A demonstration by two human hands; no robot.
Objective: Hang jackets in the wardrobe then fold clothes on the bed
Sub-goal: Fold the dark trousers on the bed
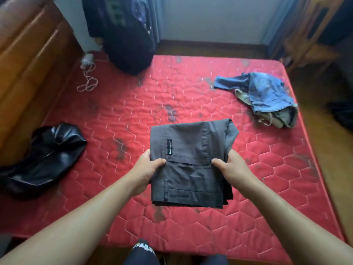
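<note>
The folded grey trousers (191, 165) sit at the centre of the red mattress (248, 188), gripped at mid-length by the left hand (148, 172) at 9 o'clock and the right hand (232, 169) at 3 o'clock, thumbs on top and fingers clamped underneath the stack. To do this well, keep both grips level so the layers stay squared, and set it down flat. The crumpled denim pile (267, 96) at 2 o'clock and the black leather jacket (45, 157) at 9 o'clock lie well apart, unfolded.

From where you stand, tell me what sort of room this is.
Most likely a bedroom: a red quilted mattress fills the floor space, a wooden headboard runs along its left side, and dark clothes hang near the far wall.
</note>
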